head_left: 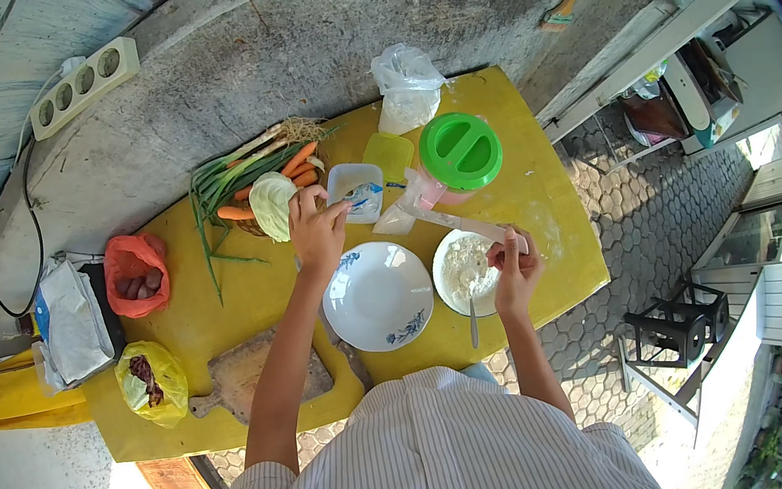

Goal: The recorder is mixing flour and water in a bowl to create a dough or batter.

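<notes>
- Knife, slanting above the flour bowl's far side: the right hand pinches its near end; a loose grip could drop it into the flour.
- Left hand, fingers bent beside the open container; I cannot tell whether they pinch anything. A knock could tip it.
- Spoon overhanging the bowl: bumping it could scatter flour over the yellow bench.

Contents of the clear tub are indistinct

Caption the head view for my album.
Right hand holds a pale-handled knife above a bowl of white powder, beside a blue-floral dish.
</notes>
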Tool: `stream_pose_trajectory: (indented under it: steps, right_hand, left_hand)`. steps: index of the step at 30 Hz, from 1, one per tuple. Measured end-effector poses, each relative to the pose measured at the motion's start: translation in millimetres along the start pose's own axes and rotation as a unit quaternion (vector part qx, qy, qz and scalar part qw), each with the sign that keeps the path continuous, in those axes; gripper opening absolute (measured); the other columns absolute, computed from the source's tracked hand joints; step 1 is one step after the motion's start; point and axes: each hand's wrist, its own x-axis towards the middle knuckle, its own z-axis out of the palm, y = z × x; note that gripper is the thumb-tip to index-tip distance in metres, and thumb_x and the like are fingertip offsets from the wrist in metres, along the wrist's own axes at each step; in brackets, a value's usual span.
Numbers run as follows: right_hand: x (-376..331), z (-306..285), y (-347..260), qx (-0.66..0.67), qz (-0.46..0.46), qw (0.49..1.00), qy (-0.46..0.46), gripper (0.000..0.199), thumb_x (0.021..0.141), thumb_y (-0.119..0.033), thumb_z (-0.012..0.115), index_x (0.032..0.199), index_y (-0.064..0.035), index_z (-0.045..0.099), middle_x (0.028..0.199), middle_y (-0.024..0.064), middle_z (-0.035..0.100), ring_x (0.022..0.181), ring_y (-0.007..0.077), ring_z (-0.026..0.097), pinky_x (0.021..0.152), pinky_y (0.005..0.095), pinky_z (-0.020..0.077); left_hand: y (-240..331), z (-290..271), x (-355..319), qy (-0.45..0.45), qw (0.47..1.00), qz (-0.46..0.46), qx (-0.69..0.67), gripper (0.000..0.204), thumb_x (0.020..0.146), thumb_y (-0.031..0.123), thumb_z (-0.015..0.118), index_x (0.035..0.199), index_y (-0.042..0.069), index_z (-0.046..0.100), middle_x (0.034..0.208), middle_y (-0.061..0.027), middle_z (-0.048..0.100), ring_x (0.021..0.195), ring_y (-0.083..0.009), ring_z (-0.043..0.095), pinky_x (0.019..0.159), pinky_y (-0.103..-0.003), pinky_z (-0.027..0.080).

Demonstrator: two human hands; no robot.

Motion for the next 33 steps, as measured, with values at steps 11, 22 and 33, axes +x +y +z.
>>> stream_pose_trajectory:
  steps: [11, 22, 33]
  right_hand:
    - [14, 57, -2, -0.186, -0.177, 0.955, -0.149, 0.016, 0.088, -0.009, 0.057, 0.098, 0.0030, 0.059, 0.067, 0.0085, 0.062, 0.057, 0.0091, 0.057, 0.051, 0.0218, 0.0428]
    - [-3, 11, -7, -0.040, -0.011, 0.999, -0.024, 0.022, 0.092, -0.018, 0.053, 0.095, 0.0032, 0.059, 0.059, 0.0020, 0.054, 0.051, 0.0062, 0.046, 0.049, 0.0198, 0.0364]
    - [-26, -5, 18, -0.040, 0.064, 0.997, -0.002, 0.022, 0.092, -0.018, 0.052, 0.094, 0.0027, 0.059, 0.058, 0.0019, 0.053, 0.050, 0.0070, 0.046, 0.048, 0.0209, 0.0361]
  left_hand:
    - [-3, 4, -11, 0.010, 0.999, -0.042, -0.026, 0.017, 0.070, 0.015, 0.072, 0.086, 0.019, 0.071, 0.096, -0.0009, 0.048, 0.094, -0.0236, 0.048, 0.078, -0.036, 0.044]
    - [8, 32, -55, -0.033, 0.475, -0.585, -0.657, 0.064, 0.091, 0.034, 0.054, 0.132, -0.006, 0.025, 0.120, -0.0229, 0.047, 0.106, -0.0295, 0.056, 0.085, -0.037, 0.052]
    - [-14, 71, 10, 0.001, 0.359, -0.526, -0.771, 0.068, 0.089, 0.043, 0.052, 0.127, -0.009, 0.028, 0.124, -0.0315, 0.039, 0.109, -0.0395, 0.051, 0.088, -0.039, 0.052]
